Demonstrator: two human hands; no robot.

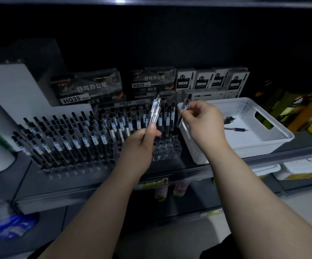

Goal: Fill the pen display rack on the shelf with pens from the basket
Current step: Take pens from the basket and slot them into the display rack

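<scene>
Nearest, beneath both hands, the grey front edge of the shelf (95, 191) was seen, and pinkish bottles (160, 193) were stood on the level below it. The left hand (142, 144) was curled round a bundle of clear pens (155, 113), which was held upright with the thumb laid along it. Just right of it, a single pen (185, 104) was pinched between the fingertips of the right hand (202, 122), the other fingers being loosely bent.

Directly under and behind the left hand, the clear pen display rack (165, 149) was set; its holes below that hand were bare, while rows of black-tipped pens (76, 135) were slotted to the left of the hand and behind it. Under and to the right of the right hand, the white perforated basket (254, 148) was placed on the shelf, with a few loose pens (235, 129) lying inside.

Beyond the hands, dark boxes (87, 88) marked "HQ35" and "12pcs" were stacked. Right of these, white boxes (213, 79) marked "0.5" were lined up. Smaller print could not be read.
</scene>
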